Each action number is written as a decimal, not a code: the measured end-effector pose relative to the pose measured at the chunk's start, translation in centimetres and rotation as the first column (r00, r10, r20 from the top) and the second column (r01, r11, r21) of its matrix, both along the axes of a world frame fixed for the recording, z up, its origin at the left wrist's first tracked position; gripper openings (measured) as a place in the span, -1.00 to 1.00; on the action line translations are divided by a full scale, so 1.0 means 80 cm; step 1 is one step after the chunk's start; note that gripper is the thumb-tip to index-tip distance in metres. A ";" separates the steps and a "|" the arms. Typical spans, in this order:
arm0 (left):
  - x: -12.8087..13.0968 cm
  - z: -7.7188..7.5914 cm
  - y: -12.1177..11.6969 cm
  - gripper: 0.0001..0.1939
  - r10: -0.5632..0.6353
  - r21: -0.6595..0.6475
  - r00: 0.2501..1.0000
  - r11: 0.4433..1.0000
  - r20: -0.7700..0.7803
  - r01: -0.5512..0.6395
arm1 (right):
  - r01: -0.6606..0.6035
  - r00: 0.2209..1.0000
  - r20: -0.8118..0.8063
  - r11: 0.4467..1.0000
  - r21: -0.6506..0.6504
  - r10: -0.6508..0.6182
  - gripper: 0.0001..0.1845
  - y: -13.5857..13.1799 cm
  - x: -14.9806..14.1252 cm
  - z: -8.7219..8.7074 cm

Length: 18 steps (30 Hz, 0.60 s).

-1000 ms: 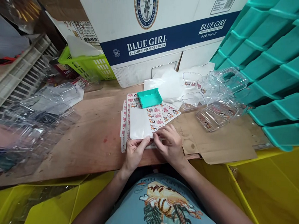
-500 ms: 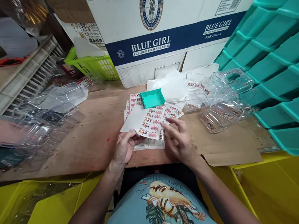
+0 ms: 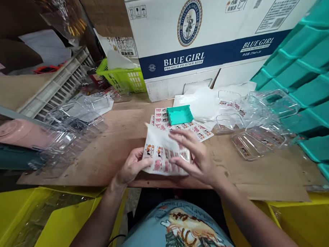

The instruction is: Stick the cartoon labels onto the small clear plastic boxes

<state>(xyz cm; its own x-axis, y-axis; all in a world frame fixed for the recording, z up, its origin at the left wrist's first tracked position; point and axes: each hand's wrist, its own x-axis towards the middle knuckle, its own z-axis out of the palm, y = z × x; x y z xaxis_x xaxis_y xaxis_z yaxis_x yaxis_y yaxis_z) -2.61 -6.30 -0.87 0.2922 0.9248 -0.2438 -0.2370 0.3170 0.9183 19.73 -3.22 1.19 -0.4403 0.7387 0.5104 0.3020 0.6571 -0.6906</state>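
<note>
My left hand (image 3: 133, 165) is closed on the left edge of a sticker sheet (image 3: 163, 168), thumb on top. The sheet is white with rows of small cartoon pictures and pink lettering; its upper part is blank. Over the sheet's right side, my right hand (image 3: 198, 157) is open, thumb and fingers spread apart. I cannot tell whether its fingertips touch the paper. Just beyond lie more sticker sheets (image 3: 203, 132), and a small turquoise tray (image 3: 180, 115) sits on top of them.
Clear plastic cases lie at the right (image 3: 247, 144) and left (image 3: 72, 129). Turquoise trays (image 3: 311, 78) are stacked at the right. A white beer carton (image 3: 160, 89) and a green basket (image 3: 123, 77) stand behind. Yellow bins (image 3: 298, 222) flank my lap.
The held sheet has come nearer and turned, its pictures now in rows across. My right hand has moved over it. The small turquoise tray stays on the other sheets. The view has shifted left.
</note>
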 end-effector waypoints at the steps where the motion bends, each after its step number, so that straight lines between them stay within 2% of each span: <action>1: -0.006 0.007 0.004 -0.70 -0.123 -0.006 0.992 0.992 0.011 0.123 | -0.009 1.000 -0.007 0.995 -0.096 0.008 -0.30 0.010 0.003 0.006; 2: -0.007 0.013 0.008 -0.69 -0.219 -0.008 0.976 0.976 0.021 0.219 | -0.031 0.999 -0.019 0.975 -0.218 0.028 -0.23 0.019 0.005 0.008; 3: -0.006 0.017 0.014 -0.70 -0.260 -0.003 0.965 0.966 0.032 0.260 | -0.062 0.997 -0.058 0.935 -0.348 0.045 -0.20 0.028 0.006 0.007; 4: -0.001 0.019 0.019 -0.72 -0.242 0.007 0.969 0.970 0.042 0.242 | -0.086 0.992 -0.123 0.881 -0.464 0.033 -0.23 0.036 0.007 0.003; 6: 0.015 0.016 0.028 -0.76 -0.088 0.031 0.994 0.996 0.070 0.086 | -0.044 0.959 -0.249 0.797 -0.602 -0.135 -0.33 0.045 0.009 -0.009; 7: 0.024 0.011 0.032 -0.76 0.008 0.034 0.995 0.999 0.095 -0.012 | 0.029 0.921 -0.288 0.782 -0.622 -0.263 -0.34 0.046 0.011 -0.016; 9: 0.040 -0.002 0.037 -0.76 0.138 0.003 0.980 0.990 0.143 -0.140 | 0.201 0.833 -0.313 0.776 -0.598 -0.457 -0.33 0.042 0.017 -0.028; 11: 0.051 -0.014 0.039 -0.75 0.206 -0.055 0.961 0.979 0.187 -0.199 | 0.313 0.791 -0.306 0.780 -0.542 -0.530 -0.32 0.034 0.023 -0.032; 15: 0.056 -0.015 0.044 -0.75 0.356 -0.119 0.897 0.934 0.262 -0.335 | 0.348 0.825 -0.264 0.816 -0.461 -0.500 -0.37 0.018 0.036 -0.024; 18: 0.056 -0.007 0.050 -0.71 0.318 -0.106 0.920 0.948 0.228 -0.301 | 0.380 0.846 -0.224 0.841 -0.384 -0.484 -0.44 0.016 0.047 -0.022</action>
